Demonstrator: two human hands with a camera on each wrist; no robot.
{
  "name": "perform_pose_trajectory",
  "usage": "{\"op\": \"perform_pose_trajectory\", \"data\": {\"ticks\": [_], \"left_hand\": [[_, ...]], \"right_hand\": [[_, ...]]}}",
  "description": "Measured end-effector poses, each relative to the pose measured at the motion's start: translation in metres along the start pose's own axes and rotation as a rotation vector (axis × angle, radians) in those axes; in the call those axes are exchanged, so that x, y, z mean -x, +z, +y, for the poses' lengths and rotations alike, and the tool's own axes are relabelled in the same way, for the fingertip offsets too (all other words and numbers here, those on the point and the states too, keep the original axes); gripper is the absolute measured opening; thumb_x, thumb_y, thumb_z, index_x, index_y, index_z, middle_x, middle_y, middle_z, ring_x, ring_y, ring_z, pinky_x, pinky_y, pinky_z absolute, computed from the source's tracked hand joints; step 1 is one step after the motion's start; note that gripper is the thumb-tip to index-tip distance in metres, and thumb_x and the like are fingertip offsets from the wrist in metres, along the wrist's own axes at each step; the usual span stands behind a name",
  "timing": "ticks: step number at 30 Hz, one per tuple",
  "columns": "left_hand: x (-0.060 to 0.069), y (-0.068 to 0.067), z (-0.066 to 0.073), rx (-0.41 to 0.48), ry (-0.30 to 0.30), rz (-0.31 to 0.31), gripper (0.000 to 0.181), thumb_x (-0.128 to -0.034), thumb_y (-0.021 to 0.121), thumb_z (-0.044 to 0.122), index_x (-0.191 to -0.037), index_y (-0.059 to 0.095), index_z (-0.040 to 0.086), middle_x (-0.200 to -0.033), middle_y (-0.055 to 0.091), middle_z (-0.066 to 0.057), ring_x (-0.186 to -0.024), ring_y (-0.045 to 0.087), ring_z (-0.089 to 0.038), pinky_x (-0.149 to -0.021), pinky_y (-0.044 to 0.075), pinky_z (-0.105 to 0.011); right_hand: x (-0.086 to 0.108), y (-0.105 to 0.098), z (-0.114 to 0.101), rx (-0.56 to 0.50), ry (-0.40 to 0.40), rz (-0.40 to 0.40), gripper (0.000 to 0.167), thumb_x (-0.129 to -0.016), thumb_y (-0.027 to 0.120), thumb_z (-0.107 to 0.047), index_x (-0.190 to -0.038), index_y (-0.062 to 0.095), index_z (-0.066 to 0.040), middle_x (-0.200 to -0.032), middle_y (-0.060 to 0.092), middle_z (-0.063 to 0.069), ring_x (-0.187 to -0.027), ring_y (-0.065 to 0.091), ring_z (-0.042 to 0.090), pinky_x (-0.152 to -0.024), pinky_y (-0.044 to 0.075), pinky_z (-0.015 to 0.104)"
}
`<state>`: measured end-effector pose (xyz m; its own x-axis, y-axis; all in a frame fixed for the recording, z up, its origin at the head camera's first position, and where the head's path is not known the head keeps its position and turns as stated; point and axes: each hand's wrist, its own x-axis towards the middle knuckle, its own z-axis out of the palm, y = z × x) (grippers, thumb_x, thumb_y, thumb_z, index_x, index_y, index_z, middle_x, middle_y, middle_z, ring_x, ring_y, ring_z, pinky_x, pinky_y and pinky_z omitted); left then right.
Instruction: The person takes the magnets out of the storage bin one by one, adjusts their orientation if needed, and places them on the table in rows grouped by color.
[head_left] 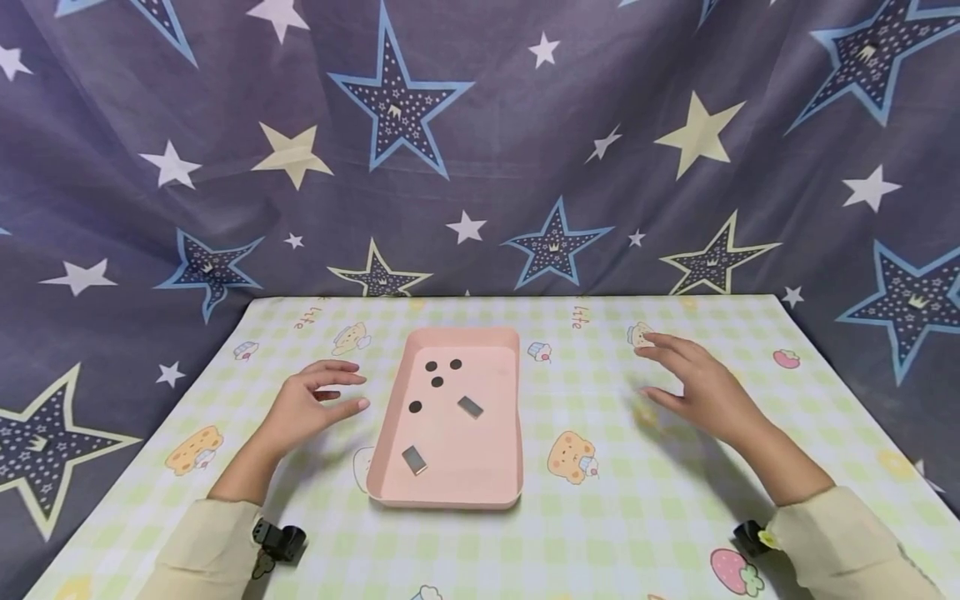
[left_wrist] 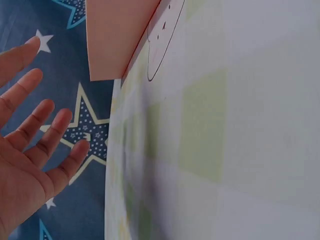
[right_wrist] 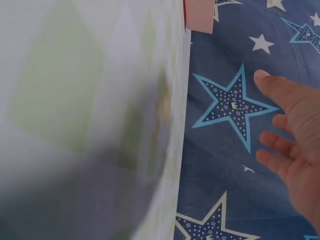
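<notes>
A shallow pink tray (head_left: 487, 475) lies on the table between my hands. Inside it are several small black discs (head_left: 437, 382) toward the far left. Two small grey rectangular blocks are in it too: one block (head_left: 470, 407) near the middle, another block (head_left: 414, 460) toward the near left. My left hand (head_left: 311, 404) hovers left of the tray, fingers loosely bent and holding nothing; its spread fingers (left_wrist: 47, 130) show in the left wrist view. Well to the right of the tray hovers my right hand (head_left: 701, 387), also holding nothing, its fingers relaxed.
The table wears a green-and-white checked cloth (head_left: 615, 517) printed with cartoon bears, cupcakes and strawberries. Behind it hangs a dark blue curtain (head_left: 495, 150) with stars. Dark devices are strapped at the left wrist (head_left: 279, 542) and the right wrist (head_left: 750, 538).
</notes>
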<state>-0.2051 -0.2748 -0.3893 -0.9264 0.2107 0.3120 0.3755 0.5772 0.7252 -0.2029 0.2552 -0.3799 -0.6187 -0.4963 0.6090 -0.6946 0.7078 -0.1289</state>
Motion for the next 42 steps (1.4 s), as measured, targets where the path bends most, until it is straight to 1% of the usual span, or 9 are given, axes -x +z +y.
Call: {"op": "perform_pose_trajectory", "data": {"ticks": [3, 6, 9, 13, 17, 22, 29, 39, 42], "left_hand": [[-0.002, 0.003, -0.001, 0.079, -0.052, -0.025, 0.031, -0.0811, 0.080, 0.012, -0.109, 0.073, 0.000, -0.125, 0.061, -0.011, -0.106, 0.058, -0.008, -0.085, 0.055, -0.041], [-0.004, 0.005, -0.003, 0.138, -0.107, -0.053, 0.036, -0.0827, 0.079, 0.014, -0.114, 0.070, -0.001, -0.124, 0.062, -0.017, -0.108, 0.063, -0.023, -0.084, 0.056, -0.033], [-0.007, 0.008, -0.004, 0.176, -0.159, -0.080, 0.043, -0.0836, 0.079, 0.018, -0.120, 0.066, -0.001, -0.124, 0.061, -0.023, -0.109, 0.063, -0.035, -0.081, 0.055, -0.026], [-0.009, 0.013, -0.004, 0.203, -0.201, -0.105, 0.050, -0.0832, 0.079, 0.020, -0.124, 0.063, -0.002, -0.126, 0.061, -0.024, -0.110, 0.062, -0.034, -0.081, 0.054, -0.023], [-0.009, 0.016, -0.006, 0.215, -0.206, -0.117, 0.049, -0.0831, 0.079, 0.018, -0.124, 0.063, -0.003, -0.127, 0.061, -0.023, -0.110, 0.063, -0.033, -0.085, 0.052, -0.023], [-0.008, 0.020, -0.008, 0.234, -0.221, -0.113, 0.047, -0.0836, 0.078, 0.015, -0.124, 0.063, -0.004, -0.125, 0.061, -0.024, -0.111, 0.062, -0.034, -0.083, 0.053, -0.024], [-0.009, 0.025, -0.007, 0.295, -0.303, -0.110, 0.047, -0.0816, 0.079, 0.011, -0.123, 0.063, -0.005, -0.123, 0.063, -0.024, -0.113, 0.060, -0.036, -0.079, 0.056, -0.028], [-0.015, 0.026, -0.012, 0.377, -0.287, -0.187, 0.073, -0.0770, 0.082, 0.006, -0.142, 0.048, 0.001, -0.141, 0.048, -0.024, -0.122, 0.054, -0.040, -0.082, 0.056, -0.030], [-0.017, 0.025, -0.014, 0.412, -0.310, -0.219, 0.079, -0.0769, 0.081, 0.004, -0.145, 0.043, 0.001, -0.143, 0.044, -0.026, -0.124, 0.052, -0.041, -0.083, 0.056, -0.031]], "right_hand": [[-0.003, 0.001, -0.002, -0.041, 0.001, 0.010, 0.059, -0.067, 0.086, -0.003, -0.121, 0.064, -0.002, -0.130, 0.057, 0.018, -0.118, 0.054, 0.037, -0.102, 0.042, 0.036], [-0.007, 0.003, -0.004, -0.087, 0.002, 0.022, 0.058, -0.068, 0.086, -0.002, -0.121, 0.064, -0.003, -0.131, 0.057, 0.016, -0.119, 0.054, 0.035, -0.106, 0.034, 0.020], [-0.011, 0.004, -0.005, -0.122, -0.005, 0.036, 0.057, -0.068, 0.086, -0.002, -0.121, 0.064, -0.004, -0.130, 0.058, 0.014, -0.118, 0.055, 0.033, -0.104, 0.033, 0.013], [-0.015, 0.007, -0.009, -0.190, 0.001, 0.044, 0.055, -0.068, 0.085, 0.002, -0.119, 0.065, -0.002, -0.128, 0.059, 0.013, -0.115, 0.057, 0.031, -0.086, 0.051, 0.018], [-0.018, 0.010, -0.014, -0.257, 0.017, 0.033, 0.051, -0.069, 0.084, 0.004, -0.117, 0.066, -0.002, -0.126, 0.060, 0.013, -0.113, 0.057, 0.030, -0.072, 0.057, 0.027], [-0.024, 0.014, -0.019, -0.263, -0.023, 0.040, 0.045, -0.070, 0.084, 0.002, -0.112, 0.068, -0.004, -0.117, 0.064, 0.008, -0.106, 0.060, 0.025, -0.071, 0.057, 0.026], [-0.034, 0.017, -0.023, -0.251, -0.111, 0.068, 0.038, -0.069, 0.084, 0.001, -0.104, 0.070, -0.005, -0.107, 0.068, 0.004, -0.094, 0.063, 0.019, -0.070, 0.056, 0.026], [-0.049, 0.023, -0.030, -0.345, -0.142, -0.047, 0.040, -0.073, 0.083, -0.007, -0.110, 0.068, -0.005, -0.112, 0.066, 0.005, -0.100, 0.062, 0.020, -0.073, 0.057, 0.037], [-0.056, 0.025, -0.033, -0.355, -0.151, -0.079, 0.041, -0.075, 0.082, -0.007, -0.113, 0.067, -0.004, -0.114, 0.065, 0.006, -0.103, 0.061, 0.021, -0.076, 0.056, 0.037]]}}
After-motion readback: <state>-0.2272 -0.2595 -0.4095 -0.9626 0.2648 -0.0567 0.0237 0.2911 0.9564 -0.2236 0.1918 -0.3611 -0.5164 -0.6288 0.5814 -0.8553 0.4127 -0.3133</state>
